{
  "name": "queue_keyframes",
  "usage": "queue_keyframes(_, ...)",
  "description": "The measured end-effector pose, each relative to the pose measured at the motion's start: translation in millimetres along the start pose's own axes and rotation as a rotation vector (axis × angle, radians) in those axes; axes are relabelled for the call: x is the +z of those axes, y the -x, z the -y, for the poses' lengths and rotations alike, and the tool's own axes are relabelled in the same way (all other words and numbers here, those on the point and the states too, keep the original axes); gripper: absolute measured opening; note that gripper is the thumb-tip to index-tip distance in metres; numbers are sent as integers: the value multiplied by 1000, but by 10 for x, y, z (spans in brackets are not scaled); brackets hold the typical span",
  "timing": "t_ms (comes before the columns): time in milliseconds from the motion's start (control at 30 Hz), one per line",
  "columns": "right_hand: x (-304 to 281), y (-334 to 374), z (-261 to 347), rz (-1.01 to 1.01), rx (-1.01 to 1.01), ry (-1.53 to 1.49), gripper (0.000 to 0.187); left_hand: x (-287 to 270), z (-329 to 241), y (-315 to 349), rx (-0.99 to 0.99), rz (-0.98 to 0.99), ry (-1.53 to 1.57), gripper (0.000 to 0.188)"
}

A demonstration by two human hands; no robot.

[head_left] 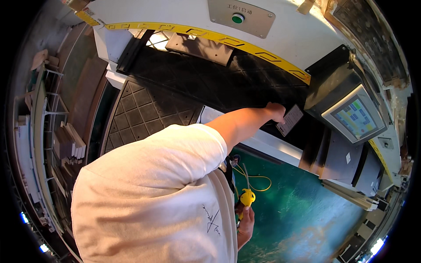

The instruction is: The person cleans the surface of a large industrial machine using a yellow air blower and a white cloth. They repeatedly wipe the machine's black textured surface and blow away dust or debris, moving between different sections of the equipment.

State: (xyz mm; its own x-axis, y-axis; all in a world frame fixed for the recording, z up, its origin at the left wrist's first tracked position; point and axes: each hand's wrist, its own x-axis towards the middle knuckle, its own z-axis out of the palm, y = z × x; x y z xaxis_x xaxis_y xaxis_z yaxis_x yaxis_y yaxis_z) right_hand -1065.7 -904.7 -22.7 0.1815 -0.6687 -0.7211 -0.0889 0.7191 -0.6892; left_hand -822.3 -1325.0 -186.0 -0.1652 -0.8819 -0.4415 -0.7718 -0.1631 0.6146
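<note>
My left arm stretches across to the right over the black machine bed [188, 81]. At its end my left hand [276, 112] is closed at the edge of a small grey printed card [290, 121], apparently pinching it; the fingertips are partly hidden. Low down, beside my pale shirt, my right hand [246, 223] is wrapped round a yellow air blow gun [247, 198]. A thin metal nozzle points upward from it, and a yellow hose [264, 184] loops behind over the green floor.
A touch screen [356, 115] juts out right of the card. Above the bed runs a white machine beam with a yellow edge strip [228, 40] and a green button [237, 18]. A flat panel [204, 49] lies under it. Shelves with boards [72, 140] stand left.
</note>
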Motion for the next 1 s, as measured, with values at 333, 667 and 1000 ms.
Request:
queue_keyframes(333, 145, 51, 322, 12, 36, 127, 45, -67, -103, 76, -32, 37, -19, 50)
queue_keyframes(667, 188, 73, 261, -9, 4, 137, 47, -64, 25, -5, 12, 55, -25, 43)
queue_keyframes(1000, 120, 50, 264, 23, -1, 164, 49, -52, -37, 1, -29, 40, -48, 45)
